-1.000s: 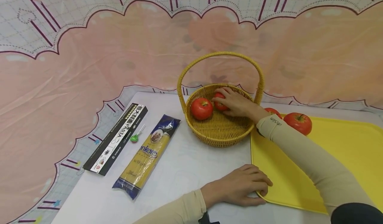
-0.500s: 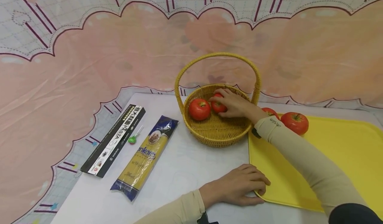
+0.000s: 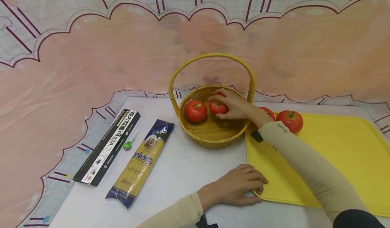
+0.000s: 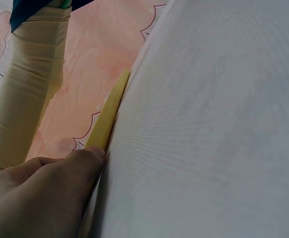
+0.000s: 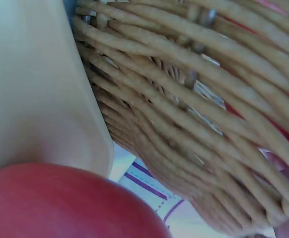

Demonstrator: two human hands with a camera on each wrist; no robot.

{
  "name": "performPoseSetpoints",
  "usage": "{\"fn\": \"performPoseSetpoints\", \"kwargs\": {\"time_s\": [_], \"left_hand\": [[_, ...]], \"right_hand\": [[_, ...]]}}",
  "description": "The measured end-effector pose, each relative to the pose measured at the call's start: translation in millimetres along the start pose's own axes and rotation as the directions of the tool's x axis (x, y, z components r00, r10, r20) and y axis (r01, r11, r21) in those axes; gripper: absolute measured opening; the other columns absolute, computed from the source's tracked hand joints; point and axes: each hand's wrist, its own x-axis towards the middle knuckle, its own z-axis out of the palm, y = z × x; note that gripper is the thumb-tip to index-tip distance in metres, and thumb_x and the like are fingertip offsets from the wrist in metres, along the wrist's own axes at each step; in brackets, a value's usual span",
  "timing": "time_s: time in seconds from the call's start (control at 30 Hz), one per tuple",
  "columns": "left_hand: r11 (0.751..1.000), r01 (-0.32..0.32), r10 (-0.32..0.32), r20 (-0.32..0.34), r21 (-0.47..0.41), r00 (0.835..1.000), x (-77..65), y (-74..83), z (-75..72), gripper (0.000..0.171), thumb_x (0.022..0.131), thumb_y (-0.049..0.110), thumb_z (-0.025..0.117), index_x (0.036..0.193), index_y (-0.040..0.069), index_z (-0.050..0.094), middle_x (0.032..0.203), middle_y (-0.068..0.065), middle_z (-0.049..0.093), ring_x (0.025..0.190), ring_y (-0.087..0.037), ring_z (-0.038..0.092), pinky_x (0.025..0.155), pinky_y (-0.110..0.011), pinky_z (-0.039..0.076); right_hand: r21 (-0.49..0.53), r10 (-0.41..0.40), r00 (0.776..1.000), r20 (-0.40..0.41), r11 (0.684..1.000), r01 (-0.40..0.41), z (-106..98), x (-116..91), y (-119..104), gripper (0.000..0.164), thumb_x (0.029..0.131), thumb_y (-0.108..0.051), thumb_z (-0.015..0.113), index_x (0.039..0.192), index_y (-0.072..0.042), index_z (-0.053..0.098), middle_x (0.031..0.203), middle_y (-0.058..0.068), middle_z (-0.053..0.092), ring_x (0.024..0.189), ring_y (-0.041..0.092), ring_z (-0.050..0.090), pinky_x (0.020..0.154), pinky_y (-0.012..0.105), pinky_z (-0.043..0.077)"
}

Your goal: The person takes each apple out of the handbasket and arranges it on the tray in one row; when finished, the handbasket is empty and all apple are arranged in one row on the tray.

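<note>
Right hand grips a tomato to its left, inside the basket — left hand holds the tray at its near-left corner.

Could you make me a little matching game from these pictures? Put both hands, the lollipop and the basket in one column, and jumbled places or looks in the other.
Column one
1. left hand
2. right hand
3. lollipop
4. basket

Column two
A. between the black box and the bag of pasta
B. woven, with a tall arched handle
C. at the near left corner of the yellow tray
D. around a red tomato

Right pairs: 1-C, 2-D, 3-A, 4-B
</note>
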Motion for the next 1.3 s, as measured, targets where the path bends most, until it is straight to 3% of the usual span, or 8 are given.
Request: {"fn": "performPoseSetpoints", "kwargs": {"time_s": [0.27,0.67,0.97,1.3], "left_hand": [[1.000,0.002,-0.002,-0.010,-0.016,1.000,1.0,-1.2,1.5,0.017,0.093,0.044,0.054,0.092,0.028,0.057,0.128,0.013,0.055,0.122,-0.002,0.043,0.112,-0.018,0.022],[1.000,-0.009,0.009,-0.045,-0.012,0.999,0.3,-1.8,3.5,0.016,0.093,0.044,0.055,0.092,0.027,0.057,0.127,0.012,0.056,0.121,-0.003,0.044,0.112,-0.020,0.023],[1.000,-0.023,0.023,-0.057,-0.009,0.998,1.0,-1.3,4.4,0.016,0.093,0.043,0.055,0.092,0.026,0.058,0.126,0.011,0.057,0.120,-0.005,0.045,0.112,-0.021,0.024],[1.000,-0.018,0.017,-0.051,-0.004,0.999,0.9,-1.9,5.8,0.017,0.093,0.043,0.055,0.092,0.027,0.057,0.126,0.012,0.056,0.121,-0.005,0.044,0.110,-0.021,0.026]], "right_hand": [[0.054,0.020,0.999,-0.027,0.998,-0.018,-8,-15,-7,0.057,0.080,-0.038,0.072,0.130,-0.020,0.053,0.133,0.009,0.042,0.120,0.028,0.045,0.101,0.044,0.040],[0.118,0.088,0.996,-0.032,0.990,-0.084,-21,-39,-18,0.059,0.081,-0.044,0.070,0.134,-0.028,0.049,0.141,0.003,0.038,0.127,0.025,0.040,0.102,0.047,0.041],[0.150,0.099,0.992,-0.072,0.985,-0.088,-29,-60,-26,0.058,0.083,-0.045,0.068,0.135,-0.033,0.047,0.141,-0.001,0.037,0.133,0.024,0.035,0.102,0.048,0.039],[0.223,0.164,0.977,-0.138,0.966,-0.130,-33,-83,-29,0.058,0.080,-0.038,0.072,0.133,-0.031,0.049,0.141,-0.003,0.038,0.124,0.023,0.044,0.094,0.047,0.048]]}}
